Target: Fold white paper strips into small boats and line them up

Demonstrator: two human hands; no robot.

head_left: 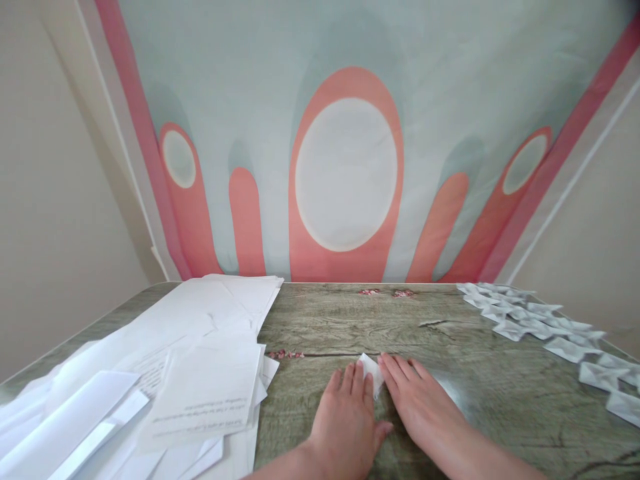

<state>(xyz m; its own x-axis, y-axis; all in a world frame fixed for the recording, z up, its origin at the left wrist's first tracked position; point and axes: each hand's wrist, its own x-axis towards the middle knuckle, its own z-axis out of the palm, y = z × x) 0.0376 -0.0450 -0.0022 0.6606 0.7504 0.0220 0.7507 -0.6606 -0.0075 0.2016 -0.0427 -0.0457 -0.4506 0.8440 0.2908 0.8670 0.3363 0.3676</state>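
A small piece of folded white paper [369, 371] lies on the table between my hands, its pointed top showing. My left hand [345, 417] rests flat on the paper's left side, fingers stretched forward and thumb out to the right. From the right, my right hand [415, 393] lies flat with its fingertips at the paper's right edge. Both hands cover part of the paper, so its full shape is hidden. Neither hand is closed around anything.
Loose white sheets [200, 393], some printed, and cut strips [75, 420] cover the table's left side. Several folded paper pieces [530, 317] stand in rows at the right. The wood-grain table [320, 320] ends at a wall banner [270, 220] with coral shapes.
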